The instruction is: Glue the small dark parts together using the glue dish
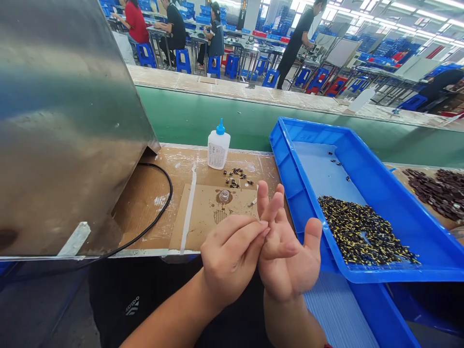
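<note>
My left hand (232,256) is closed in a pinch, its thumb and fingertips pressed together against the fingers of my right hand. Whatever sits in that pinch, if anything, is too small or hidden to make out. Palm up, my right hand (290,256) has its thumb and fingers apart, and no object shows on the palm. Just beyond both hands lie several small black-and-yellow parts (235,183) on the brown bench. A small clear cup (224,195) stands on a cardboard sheet (203,208), with a wet stain around it.
A white bottle with a blue nozzle (218,150) stands behind the cup. On the right, a blue tray (308,193) holds a heap of black-and-yellow parts (362,232). A metal housing (65,125) and black cable (168,188) occupy the left. Brown pieces (435,193) lie far right.
</note>
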`<act>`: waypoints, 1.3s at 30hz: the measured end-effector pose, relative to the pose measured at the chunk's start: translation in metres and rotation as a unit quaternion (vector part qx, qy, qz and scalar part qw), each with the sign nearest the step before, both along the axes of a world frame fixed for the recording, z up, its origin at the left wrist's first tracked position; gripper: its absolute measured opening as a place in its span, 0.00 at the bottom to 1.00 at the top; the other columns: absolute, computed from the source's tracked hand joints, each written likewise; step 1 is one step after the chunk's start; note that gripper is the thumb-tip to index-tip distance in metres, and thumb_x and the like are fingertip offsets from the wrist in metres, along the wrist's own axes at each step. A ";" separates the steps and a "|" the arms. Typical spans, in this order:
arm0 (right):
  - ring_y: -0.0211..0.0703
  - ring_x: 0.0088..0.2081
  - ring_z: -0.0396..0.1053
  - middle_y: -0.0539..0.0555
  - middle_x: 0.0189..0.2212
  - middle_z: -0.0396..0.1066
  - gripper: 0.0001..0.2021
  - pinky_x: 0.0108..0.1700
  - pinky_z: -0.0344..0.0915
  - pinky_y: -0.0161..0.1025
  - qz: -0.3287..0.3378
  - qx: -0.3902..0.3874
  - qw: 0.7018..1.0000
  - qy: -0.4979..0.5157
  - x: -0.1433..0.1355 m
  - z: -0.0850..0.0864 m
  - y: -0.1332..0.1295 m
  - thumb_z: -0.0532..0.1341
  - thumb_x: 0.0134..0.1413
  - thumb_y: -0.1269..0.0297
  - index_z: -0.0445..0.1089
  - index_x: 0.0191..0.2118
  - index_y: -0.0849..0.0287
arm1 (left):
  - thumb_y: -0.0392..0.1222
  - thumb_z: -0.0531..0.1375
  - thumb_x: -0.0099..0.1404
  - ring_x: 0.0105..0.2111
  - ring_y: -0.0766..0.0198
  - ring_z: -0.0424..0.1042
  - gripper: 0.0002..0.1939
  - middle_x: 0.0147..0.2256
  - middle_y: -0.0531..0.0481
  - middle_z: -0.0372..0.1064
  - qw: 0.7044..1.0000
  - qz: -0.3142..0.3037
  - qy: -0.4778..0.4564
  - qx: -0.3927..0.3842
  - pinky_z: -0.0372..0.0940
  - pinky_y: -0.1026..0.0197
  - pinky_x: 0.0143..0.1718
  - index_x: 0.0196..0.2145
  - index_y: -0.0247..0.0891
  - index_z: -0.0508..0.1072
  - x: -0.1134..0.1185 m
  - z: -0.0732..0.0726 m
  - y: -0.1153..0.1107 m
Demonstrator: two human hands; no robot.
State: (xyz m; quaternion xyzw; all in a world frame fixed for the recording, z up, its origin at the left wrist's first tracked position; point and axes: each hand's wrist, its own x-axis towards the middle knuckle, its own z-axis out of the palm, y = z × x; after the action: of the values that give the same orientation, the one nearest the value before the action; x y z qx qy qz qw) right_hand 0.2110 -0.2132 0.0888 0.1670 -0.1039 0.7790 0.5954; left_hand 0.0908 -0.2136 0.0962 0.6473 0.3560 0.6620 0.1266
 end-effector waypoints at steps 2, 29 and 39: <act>0.35 0.74 0.60 0.61 0.81 0.39 0.42 0.54 0.78 0.31 0.000 -0.008 1.000 0.002 0.000 0.000 0.000 0.58 0.79 0.49 0.29 0.81 0.45 | 0.24 0.68 0.68 0.39 0.64 0.82 0.12 0.41 0.47 0.81 1.000 -0.006 0.006 0.000 0.81 0.63 0.43 0.46 0.36 0.81 -0.001 0.000 0.000; 0.37 0.72 0.63 0.61 0.79 0.47 0.41 0.51 0.80 0.33 -0.012 -0.044 0.999 -0.015 -0.002 0.006 -0.002 0.59 0.77 0.50 0.33 0.81 0.46 | 0.26 0.68 0.69 0.40 0.64 0.82 0.10 0.41 0.46 0.81 0.998 0.016 0.043 0.036 0.80 0.64 0.45 0.47 0.34 0.80 -0.002 -0.003 0.002; 0.40 0.73 0.63 0.63 0.80 0.45 0.40 0.56 0.80 0.36 0.058 -0.035 0.995 0.072 0.003 0.005 0.000 0.57 0.80 0.55 0.30 0.81 0.45 | 0.28 0.70 0.69 0.40 0.64 0.82 0.11 0.41 0.46 0.82 0.995 0.052 0.053 0.068 0.80 0.63 0.45 0.49 0.33 0.79 0.002 -0.006 0.000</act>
State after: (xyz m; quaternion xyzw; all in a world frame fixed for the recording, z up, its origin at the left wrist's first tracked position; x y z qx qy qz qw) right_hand 0.2138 -0.2136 0.0934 0.2074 -0.0234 0.8015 0.5604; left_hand 0.0924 -0.2137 0.0905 0.6688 0.3500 0.6553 0.0286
